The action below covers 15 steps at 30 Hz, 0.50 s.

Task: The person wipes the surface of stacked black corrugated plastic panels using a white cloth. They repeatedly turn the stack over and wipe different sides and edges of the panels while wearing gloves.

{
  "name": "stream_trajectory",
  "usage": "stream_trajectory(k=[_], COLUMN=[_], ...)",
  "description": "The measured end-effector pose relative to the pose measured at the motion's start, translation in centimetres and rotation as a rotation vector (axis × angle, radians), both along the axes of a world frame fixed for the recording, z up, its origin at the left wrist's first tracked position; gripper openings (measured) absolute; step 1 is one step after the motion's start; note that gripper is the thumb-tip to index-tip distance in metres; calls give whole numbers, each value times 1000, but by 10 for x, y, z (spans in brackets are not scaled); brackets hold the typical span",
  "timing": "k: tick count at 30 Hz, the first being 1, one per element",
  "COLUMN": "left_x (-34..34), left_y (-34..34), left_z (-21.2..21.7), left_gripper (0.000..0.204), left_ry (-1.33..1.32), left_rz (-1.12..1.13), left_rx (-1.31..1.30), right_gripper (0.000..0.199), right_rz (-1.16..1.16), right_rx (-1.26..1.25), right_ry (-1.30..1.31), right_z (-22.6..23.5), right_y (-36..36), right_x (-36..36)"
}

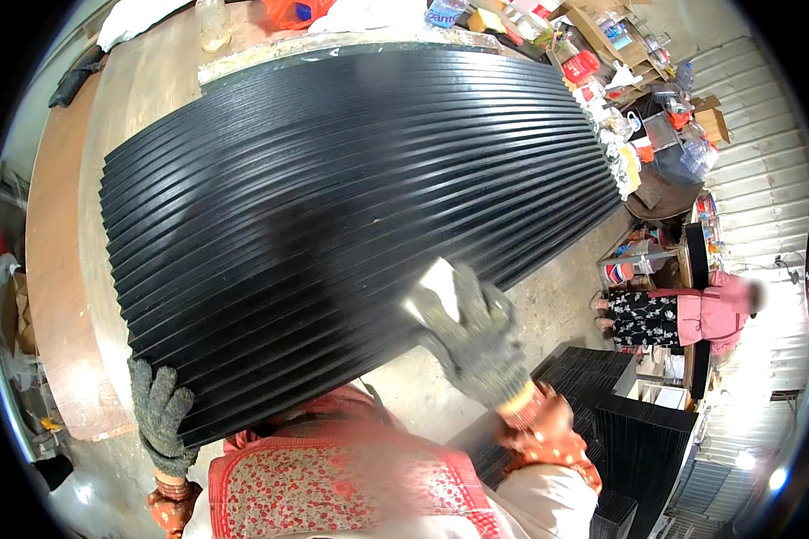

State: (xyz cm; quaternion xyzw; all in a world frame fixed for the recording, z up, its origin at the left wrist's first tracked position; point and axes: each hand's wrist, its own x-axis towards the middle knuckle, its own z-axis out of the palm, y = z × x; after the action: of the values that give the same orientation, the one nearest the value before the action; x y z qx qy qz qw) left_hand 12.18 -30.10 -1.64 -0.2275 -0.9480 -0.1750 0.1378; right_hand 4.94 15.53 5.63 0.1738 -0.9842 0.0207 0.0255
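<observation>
Head view: a stack of long black ribbed panels [333, 198] lies on the wooden surface [58, 269]. The gloved left hand [160, 415] curls its fingers over the stack's near left corner. The gloved right hand [472, 337] pinches a pale flat piece [436, 286] against the stack's near edge. A red box [582, 65] sits among clutter on far shelves; black stacks [638, 431] stand at lower right.

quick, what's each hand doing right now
Left hand: gloved, fingers curled over the near corner of the black ribbed panel.
Right hand: gloved, closed on a pale flat block pressed against the panel.
</observation>
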Motion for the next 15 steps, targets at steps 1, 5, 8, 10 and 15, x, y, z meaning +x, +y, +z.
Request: stream_trajectory(k=[1,5,8,10,15], left_x=[7,10,5,3,8], left_y=[2,0,4,6,5], left_z=[-1,-8,-3,2,2], left_gripper=[39,40,40,40,41], left_ry=[-9,0,11,-4,-17], left_rz=[27,34,10,0,57], left_rx=[-8,0,15,23,30], right_gripper=[54,51,51,49,48], right_rz=[-89,-368,-473,-355,-255], right_rx=[-6,214,148,43,110], right_ry=[-113,-82,-5,139,67], right_z=[8,9,23,8,-5], right_y=[11,79,84,77,69], right_x=[7,43,7,-24,-10])
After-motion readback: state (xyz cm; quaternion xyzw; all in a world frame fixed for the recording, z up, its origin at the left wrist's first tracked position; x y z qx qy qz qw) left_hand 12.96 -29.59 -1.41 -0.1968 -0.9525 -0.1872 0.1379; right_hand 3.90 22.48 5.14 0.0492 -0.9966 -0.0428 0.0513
